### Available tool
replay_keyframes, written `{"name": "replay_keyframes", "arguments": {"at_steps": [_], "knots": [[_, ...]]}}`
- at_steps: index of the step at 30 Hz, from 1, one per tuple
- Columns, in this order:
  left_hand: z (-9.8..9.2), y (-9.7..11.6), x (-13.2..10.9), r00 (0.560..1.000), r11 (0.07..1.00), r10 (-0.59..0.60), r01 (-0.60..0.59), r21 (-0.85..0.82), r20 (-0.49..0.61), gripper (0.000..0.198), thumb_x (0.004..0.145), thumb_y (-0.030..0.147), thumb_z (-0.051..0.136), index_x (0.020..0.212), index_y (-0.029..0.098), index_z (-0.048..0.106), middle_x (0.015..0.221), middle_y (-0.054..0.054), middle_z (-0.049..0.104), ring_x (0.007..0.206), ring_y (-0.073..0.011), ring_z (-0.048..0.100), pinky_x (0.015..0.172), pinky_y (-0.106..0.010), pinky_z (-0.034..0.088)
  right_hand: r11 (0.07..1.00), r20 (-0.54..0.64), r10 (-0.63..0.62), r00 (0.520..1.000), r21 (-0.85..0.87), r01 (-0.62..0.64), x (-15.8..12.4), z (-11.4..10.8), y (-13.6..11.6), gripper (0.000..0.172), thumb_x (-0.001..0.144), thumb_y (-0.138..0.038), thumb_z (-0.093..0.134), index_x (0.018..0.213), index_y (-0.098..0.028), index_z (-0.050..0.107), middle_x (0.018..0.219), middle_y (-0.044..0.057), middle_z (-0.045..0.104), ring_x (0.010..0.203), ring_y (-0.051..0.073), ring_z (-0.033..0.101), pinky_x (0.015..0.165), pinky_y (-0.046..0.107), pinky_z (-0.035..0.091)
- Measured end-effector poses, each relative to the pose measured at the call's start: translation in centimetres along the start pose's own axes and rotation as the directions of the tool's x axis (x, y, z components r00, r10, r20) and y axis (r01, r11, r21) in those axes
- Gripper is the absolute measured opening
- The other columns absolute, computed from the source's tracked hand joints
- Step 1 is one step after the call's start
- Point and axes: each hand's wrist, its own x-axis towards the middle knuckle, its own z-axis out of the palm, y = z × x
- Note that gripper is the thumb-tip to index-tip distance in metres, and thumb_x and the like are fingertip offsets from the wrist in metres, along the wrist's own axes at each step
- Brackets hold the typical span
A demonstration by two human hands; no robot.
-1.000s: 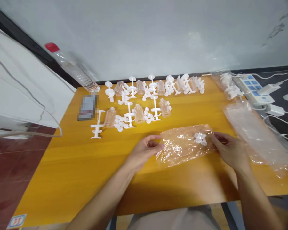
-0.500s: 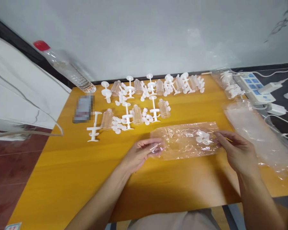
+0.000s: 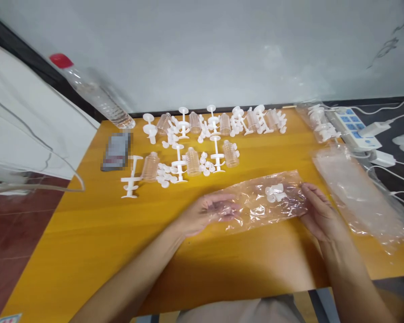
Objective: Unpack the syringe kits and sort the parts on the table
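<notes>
A clear plastic bag (image 3: 252,213) is held up just above the table, with a few small white plastic pieces (image 3: 276,193) inside it toward its right end. My right hand (image 3: 318,211) pinches the bag's right end between thumb and fingers. At the other end is my left hand (image 3: 202,215), its fingers stretched out and apart; clear film covers part of them, and I cannot tell exactly how far they reach inside. Beyond the bag stand rows of white plunger-like parts (image 3: 179,163), clear ribbed cylinders (image 3: 193,161) and small white caps (image 3: 207,165).
A stack of clear bags (image 3: 357,193) lies at the right, near a power strip (image 3: 353,128) with white cables. A bag of white parts (image 3: 319,123) sits beside it. At the back left are a red-capped bottle (image 3: 97,98) and a blurred dark object (image 3: 116,151).
My left fingers have spread and moved slightly right under the film. The white pieces have shifted left inside the bag. My right hand still holds its right end.
</notes>
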Motion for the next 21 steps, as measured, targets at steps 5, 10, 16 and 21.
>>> {"name": "replay_keyframes", "arguments": {"at_steps": [5,10,16,21], "knots": [[1.9,-0.5,1.1,1.0,0.991,-0.005,0.005,-0.133,0.001,0.045,0.08,0.038,0.09,0.122,0.025,0.079,0.144,-0.012,0.067,0.125,-0.0266,0.07,0.111,-0.039,0.053,0.998,0.163,-0.055,0.985,0.016,0.053,-1.2,0.4,-1.6,0.024,0.088,-0.048,0.076,0.101,-0.035,0.061,0.13,0.002,0.074,0.129,0.031,0.066,0.094,0.051,0.063],[2.4,-1.6,2.5,0.998,0.976,-0.038,0.027,-0.217,-0.049,0.051,0.081,0.035,0.09,0.126,0.018,0.075,0.128,-0.016,0.075,0.109,-0.0259,0.076,0.104,-0.042,0.057,0.994,0.106,-0.104,0.989,-0.03,0.108,-2.3,1.8,-4.0,0.036,0.083,-0.046,0.083,0.11,-0.034,0.063,0.128,0.005,0.075,0.113,0.03,0.074,0.097,0.05,0.063],[1.6,-2.0,2.1,0.997,0.997,0.015,-0.02,-0.071,-0.08,0.051,0.084,0.039,0.087,0.129,0.021,0.074,0.133,-0.014,0.073,0.109,-0.0241,0.076,0.103,-0.043,0.058,0.982,-0.096,-0.187,0.978,-0.044,0.183,-2.1,2.4,-4.5,0.037,0.075,-0.039,0.091,0.102,-0.023,0.072,0.11,0.007,0.08,0.083,0.021,0.08,0.076,0.029,0.067],[1.4,-2.4,1.8,0.984,0.955,0.154,-0.124,0.268,-0.092,0.048,0.086,0.04,0.083,0.132,0.027,0.073,0.135,-0.008,0.073,0.11,-0.0225,0.074,0.103,-0.042,0.057,0.932,-0.142,-0.344,0.928,-0.173,0.319,-2.7,2.7,-5.8,0.033,0.078,-0.035,0.089,0.106,-0.021,0.078,0.117,0.01,0.077,0.078,0.019,0.079,0.073,0.025,0.067]]}}
